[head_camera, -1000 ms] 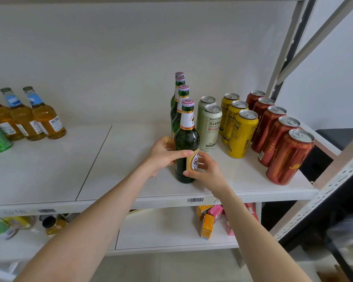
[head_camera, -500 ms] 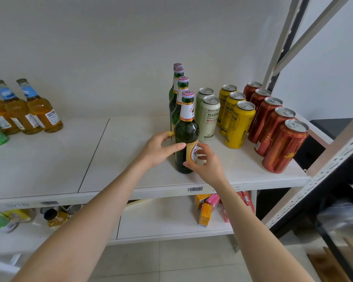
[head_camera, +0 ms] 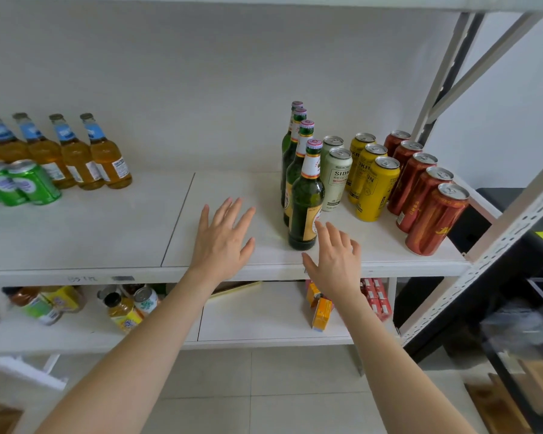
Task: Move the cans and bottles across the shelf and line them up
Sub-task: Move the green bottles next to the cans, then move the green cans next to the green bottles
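1. Four green glass bottles (head_camera: 304,208) are lined front-to-back, upright, on the white shelf board (head_camera: 232,189), beside rows of pale-green cans (head_camera: 337,180), yellow cans (head_camera: 375,192) and red cans (head_camera: 433,220).
2. Left hand (head_camera: 224,242) is held flat with fingers spread, nothing grasped, apart from the bottles.
3. Right hand (head_camera: 336,261) is held loose, nothing grasped, fingertips just beside the nearest bottle.

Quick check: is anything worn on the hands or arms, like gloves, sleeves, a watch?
No. The left hand and right hand are bare, without gloves, rings or a watch. The left forearm and right forearm are uncovered to the frame's edge; no sleeve shows.
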Demonstrator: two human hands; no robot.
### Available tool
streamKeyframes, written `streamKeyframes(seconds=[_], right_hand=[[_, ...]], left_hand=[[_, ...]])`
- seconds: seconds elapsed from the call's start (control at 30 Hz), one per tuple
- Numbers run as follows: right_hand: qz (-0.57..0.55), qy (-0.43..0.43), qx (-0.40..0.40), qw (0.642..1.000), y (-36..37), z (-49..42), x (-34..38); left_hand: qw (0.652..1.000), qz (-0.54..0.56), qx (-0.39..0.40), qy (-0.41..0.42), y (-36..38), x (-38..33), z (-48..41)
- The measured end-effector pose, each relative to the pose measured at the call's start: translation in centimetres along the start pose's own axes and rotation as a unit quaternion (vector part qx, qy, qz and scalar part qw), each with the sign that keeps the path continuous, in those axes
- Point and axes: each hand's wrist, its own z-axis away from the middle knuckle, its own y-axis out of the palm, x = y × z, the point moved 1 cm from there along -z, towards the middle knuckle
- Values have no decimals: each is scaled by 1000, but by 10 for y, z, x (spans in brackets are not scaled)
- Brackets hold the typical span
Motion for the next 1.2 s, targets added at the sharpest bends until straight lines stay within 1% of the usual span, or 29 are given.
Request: streamKeyframes(seconds=[0.1, 0.33, 0.53, 0.87, 1.2], right_hand=[[27, -7, 1, 1000, -9, 12, 20], [32, -26, -3, 999, -20, 31, 73], [33, -41, -6, 999, -26, 50, 132], [37, -46, -7, 998, -24, 79, 252], [36, -45, -14, 998, 12, 43, 360]], left_hand=[[1000, -24, -7, -1, -10, 12, 22], [999, -45, -8, -17, -29, 44, 60], [998, -55, 2, -32, -41, 82, 99], [998, -44, 14, -37, -59, 175, 167], [997, -65, 4, -48, -50, 288, 177]])
